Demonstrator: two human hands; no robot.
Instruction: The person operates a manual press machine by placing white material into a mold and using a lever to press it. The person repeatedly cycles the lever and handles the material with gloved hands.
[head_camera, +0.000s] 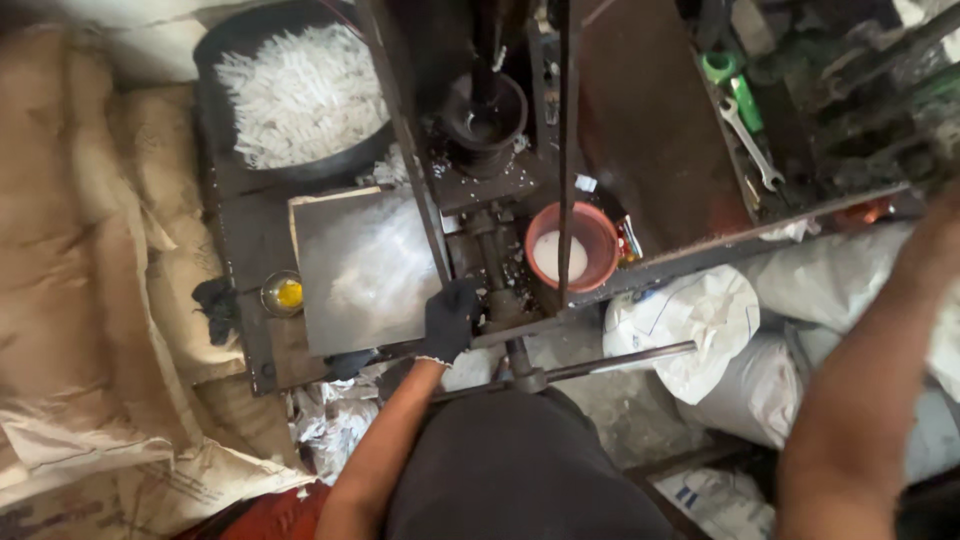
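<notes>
Dark cloth over my lap fills the bottom of the view, and just above it my left hand (449, 318), in a black glove, is closed over the near edge of the press frame (500, 300), touching the corner of the grey metal tray (365, 270). White powdery stuff is spread over that tray. Beyond it, well apart from the glove, a black basin (295, 95) is heaped with white sticks, so I judge much of the output is already made, though powder on the tray is not yet used. An orange bowl (573, 247) of white liquid sits just right of the frame. My right hand runs out of view at the right edge; I cannot tell its grip.
</notes>
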